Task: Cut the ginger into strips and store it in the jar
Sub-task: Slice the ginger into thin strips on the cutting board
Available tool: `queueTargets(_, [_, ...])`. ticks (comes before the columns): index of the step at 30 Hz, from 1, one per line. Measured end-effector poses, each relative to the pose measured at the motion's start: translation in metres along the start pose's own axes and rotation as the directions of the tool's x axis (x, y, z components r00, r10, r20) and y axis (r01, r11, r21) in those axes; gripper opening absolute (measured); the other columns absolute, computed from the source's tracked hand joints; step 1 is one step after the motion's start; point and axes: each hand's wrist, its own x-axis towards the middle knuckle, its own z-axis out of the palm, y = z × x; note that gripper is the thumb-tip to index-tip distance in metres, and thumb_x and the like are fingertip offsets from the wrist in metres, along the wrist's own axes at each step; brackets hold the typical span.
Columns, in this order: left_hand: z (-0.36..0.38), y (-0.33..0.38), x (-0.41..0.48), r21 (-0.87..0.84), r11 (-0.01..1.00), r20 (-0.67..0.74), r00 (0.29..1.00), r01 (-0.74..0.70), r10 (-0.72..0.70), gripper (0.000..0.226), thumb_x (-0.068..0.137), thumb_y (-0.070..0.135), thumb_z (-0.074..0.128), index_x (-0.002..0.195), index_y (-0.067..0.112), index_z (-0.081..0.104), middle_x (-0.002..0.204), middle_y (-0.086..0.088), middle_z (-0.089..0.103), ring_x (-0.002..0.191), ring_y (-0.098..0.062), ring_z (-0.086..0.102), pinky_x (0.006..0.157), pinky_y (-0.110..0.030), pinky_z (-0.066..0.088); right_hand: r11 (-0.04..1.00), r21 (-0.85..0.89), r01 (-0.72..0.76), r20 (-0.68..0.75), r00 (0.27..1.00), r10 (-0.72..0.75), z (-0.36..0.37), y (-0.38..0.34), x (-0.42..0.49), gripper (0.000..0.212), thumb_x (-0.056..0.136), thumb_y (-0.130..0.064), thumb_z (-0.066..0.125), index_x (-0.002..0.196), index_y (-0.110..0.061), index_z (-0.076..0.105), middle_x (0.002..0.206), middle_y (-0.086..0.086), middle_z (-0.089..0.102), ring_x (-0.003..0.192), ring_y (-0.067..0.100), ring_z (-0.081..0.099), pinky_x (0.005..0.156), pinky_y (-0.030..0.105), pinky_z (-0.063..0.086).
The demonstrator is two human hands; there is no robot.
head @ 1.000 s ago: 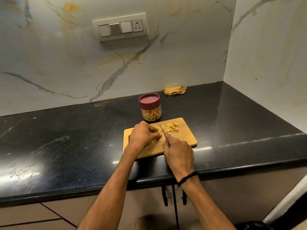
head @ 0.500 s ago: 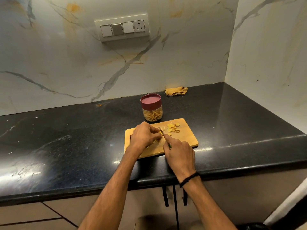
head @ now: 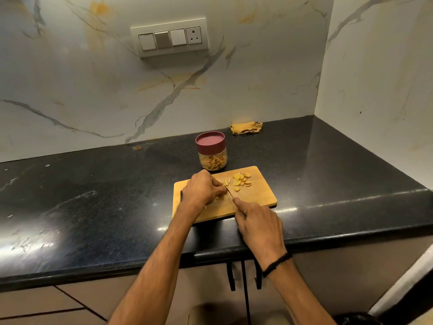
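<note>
my left hand (head: 203, 188) pins ginger on the board (head: 257, 195); my right hand (head: 259, 225) grips the knife (head: 229, 192). uncut slices (head: 241, 180) right; jar (head: 211, 151), far side, lidded, part-filled with strips.

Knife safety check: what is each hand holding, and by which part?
Right hand grips the knife by its handle; left hand pinches ginger with curled fingertips.
</note>
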Motion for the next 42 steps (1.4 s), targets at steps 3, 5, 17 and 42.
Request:
queueTargets(3, [-0.004, -0.003, 0.002, -0.03, 0.999, 0.031, 0.999, -0.016, 0.017, 0.022, 0.087, 0.025, 0.077, 0.108, 0.017, 0.077, 0.108, 0.005, 0.074, 0.091, -0.008, 0.065, 0.09, -0.042, 0.058, 1.0, 0.016, -0.004, -0.015, 1.0, 0.004, -0.008, 0.01, -0.013, 0.041, 0.104, -0.036, 0.036, 0.144, -0.04, 0.037, 0.107, -0.003, 0.063, 0.088, 0.014, 0.056, 0.069, 0.024, 0.033])
queueTargets(5, [-0.006, -0.003, 0.002, -0.047, 0.998, 0.044, 0.998, -0.036, 0.039, 0.024, 0.087, 0.022, 0.077, 0.11, 0.016, 0.076, 0.11, 0.004, 0.074, 0.089, -0.006, 0.063, 0.092, -0.038, 0.057, 0.999, 0.046, -0.024, -0.034, 0.999, 0.026, -0.014, 0.013, -0.016, 0.039, 0.103, -0.038, 0.037, 0.142, -0.042, 0.04, 0.104, -0.004, 0.064, 0.078, 0.01, 0.048, 0.068, 0.021, 0.033])
queueTargets(17, [-0.007, -0.004, -0.003, -0.047, 0.997, -0.052, 0.997, -0.061, 0.059, 0.025, 0.085, 0.022, 0.079, 0.11, 0.016, 0.077, 0.103, 0.004, 0.075, 0.079, -0.003, 0.061, 0.084, -0.031, 0.059, 0.99, 0.139, -0.035, -0.067, 0.997, 0.045, -0.004, -0.006, 0.018, 0.041, 0.102, -0.037, 0.042, 0.143, -0.04, 0.043, 0.103, -0.004, 0.069, 0.073, 0.007, 0.044, 0.058, 0.018, 0.031])
queueTargets(42, [-0.006, 0.002, -0.003, -0.023, 1.0, -0.007, 1.0, 0.012, -0.012, 0.021, 0.088, 0.022, 0.077, 0.108, 0.017, 0.077, 0.104, 0.003, 0.074, 0.09, -0.011, 0.065, 0.089, -0.04, 0.059, 0.999, -0.027, -0.029, 0.013, 0.999, 0.029, -0.016, 0.015, -0.018, 0.04, 0.104, -0.036, 0.036, 0.144, -0.041, 0.037, 0.108, -0.004, 0.063, 0.093, 0.013, 0.059, 0.071, 0.022, 0.038])
